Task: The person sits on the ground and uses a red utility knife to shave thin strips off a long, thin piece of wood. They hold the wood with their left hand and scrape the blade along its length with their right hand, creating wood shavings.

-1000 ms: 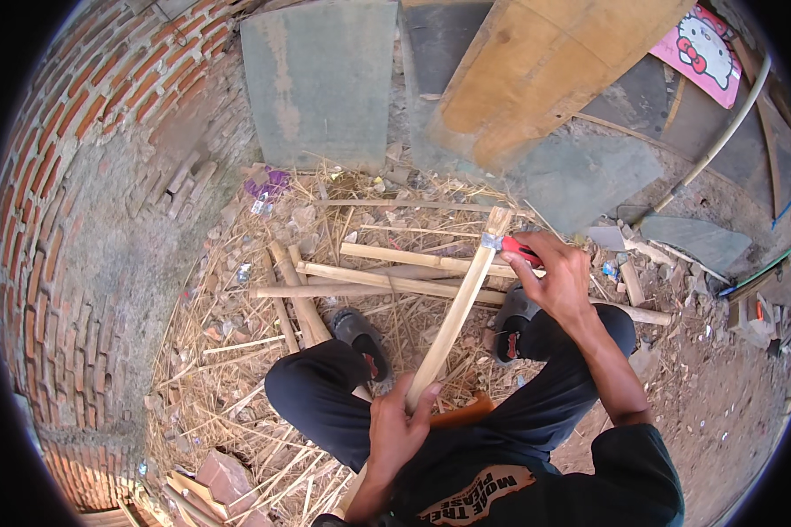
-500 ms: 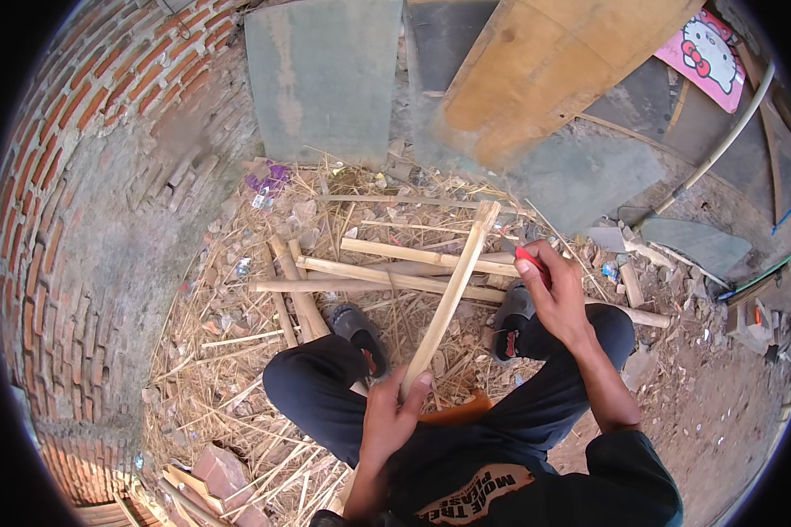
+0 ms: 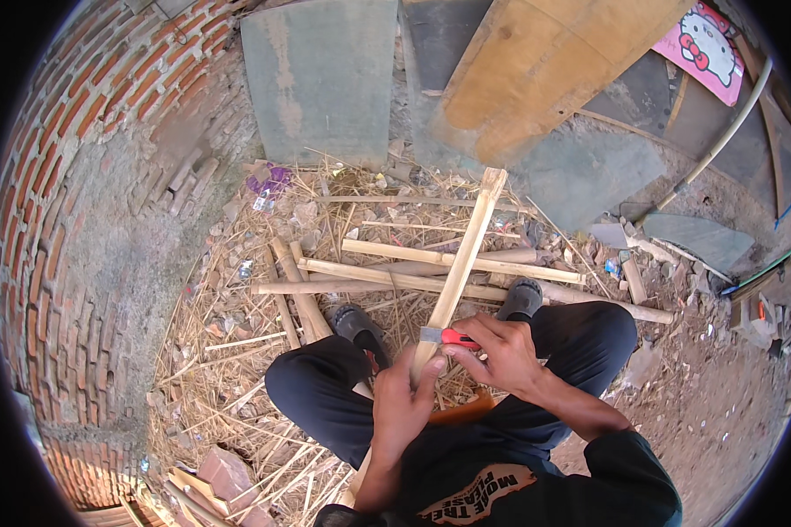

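A split bamboo strip (image 3: 460, 268) slants up and away from my lap, its far end a little to the right. Near its lower end my left hand (image 3: 402, 400) is wrapped round it, thumb along the side. My right hand (image 3: 499, 351) is closed on the red handle of a knife (image 3: 460, 338). The knife's flat grey blade lies across the strip, just above my left hand. Part of the handle is hidden by my right fingers. Between my legs, beneath the strip, an orange thing (image 3: 464, 409) shows in part.
Several bamboo pieces (image 3: 360, 285) lie crossed on the straw and rubble in front of my shoes (image 3: 358, 327). A brick wall (image 3: 88, 220) stands at left. Grey boards (image 3: 321, 83) and a brown panel (image 3: 554, 66) lean at the back. A chunk of brick (image 3: 228, 474) lies lower left.
My right hand has come down and left with the knife, from beside the strip onto it. The strip's far end has risen slightly in view. My left hand still grips it.
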Demonstrator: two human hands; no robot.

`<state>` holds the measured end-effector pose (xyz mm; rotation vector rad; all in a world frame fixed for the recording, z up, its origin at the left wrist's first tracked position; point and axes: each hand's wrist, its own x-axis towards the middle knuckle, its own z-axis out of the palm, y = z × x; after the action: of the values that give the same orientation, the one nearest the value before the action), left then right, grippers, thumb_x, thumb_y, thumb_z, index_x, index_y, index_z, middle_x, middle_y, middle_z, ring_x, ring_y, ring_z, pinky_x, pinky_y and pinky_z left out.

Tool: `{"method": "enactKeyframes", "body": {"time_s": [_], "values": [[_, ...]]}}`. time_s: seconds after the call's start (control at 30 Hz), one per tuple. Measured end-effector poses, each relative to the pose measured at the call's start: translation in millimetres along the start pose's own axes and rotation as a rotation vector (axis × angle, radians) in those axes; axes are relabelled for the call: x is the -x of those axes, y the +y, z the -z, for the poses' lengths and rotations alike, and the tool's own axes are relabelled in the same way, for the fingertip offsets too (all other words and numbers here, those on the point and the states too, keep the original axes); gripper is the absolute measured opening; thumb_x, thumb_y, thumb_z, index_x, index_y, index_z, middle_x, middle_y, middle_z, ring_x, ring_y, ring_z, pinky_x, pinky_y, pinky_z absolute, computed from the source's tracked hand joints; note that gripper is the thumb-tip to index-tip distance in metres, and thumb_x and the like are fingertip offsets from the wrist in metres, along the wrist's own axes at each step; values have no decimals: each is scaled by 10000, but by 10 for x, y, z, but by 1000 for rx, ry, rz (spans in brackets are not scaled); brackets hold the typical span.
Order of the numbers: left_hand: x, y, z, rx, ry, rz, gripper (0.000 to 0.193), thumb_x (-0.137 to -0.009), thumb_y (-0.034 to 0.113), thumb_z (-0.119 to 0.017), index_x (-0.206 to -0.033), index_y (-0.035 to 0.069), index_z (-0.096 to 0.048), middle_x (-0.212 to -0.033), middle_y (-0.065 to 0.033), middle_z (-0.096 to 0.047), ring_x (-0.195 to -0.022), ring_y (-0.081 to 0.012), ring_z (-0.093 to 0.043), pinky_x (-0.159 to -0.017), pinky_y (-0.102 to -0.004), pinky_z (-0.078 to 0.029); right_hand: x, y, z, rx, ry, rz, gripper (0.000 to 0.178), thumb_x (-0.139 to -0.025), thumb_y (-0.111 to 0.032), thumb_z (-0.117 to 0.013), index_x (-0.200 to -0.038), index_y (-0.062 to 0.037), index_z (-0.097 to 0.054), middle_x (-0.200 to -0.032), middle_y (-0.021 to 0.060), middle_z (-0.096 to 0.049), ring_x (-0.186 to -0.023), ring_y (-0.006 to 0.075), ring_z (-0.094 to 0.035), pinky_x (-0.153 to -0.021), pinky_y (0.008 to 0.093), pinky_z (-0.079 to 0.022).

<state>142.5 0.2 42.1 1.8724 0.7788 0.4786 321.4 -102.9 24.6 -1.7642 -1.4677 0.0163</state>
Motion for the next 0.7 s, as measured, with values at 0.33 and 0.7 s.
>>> {"method": "enactKeyframes", "body": {"time_s": [0.33, 0.7], "values": [[11, -20, -19, 6, 21, 19, 264, -1101, 282, -704, -1156, 23, -708, -686, -133, -675, -548, -262, -654, -569, -394, -483, -69, -26, 93, 56, -11, 1, 262, -938, -352, -849, -1076, -138, -788, -837, 43, -729, -649, 275, -732, -541, 394, -557], [183, 35, 63, -75, -45, 128, 282, -1084, 304, -722, -1140, 28, -721, -656, -142, -643, -523, -288, -623, -563, -412, -472, -327, 352, 431, 112, 171, -207, 277, -963, -289, -839, -1092, -50, -785, -892, 119, -774, -671, 262, -750, -590, 364, -577]]}}
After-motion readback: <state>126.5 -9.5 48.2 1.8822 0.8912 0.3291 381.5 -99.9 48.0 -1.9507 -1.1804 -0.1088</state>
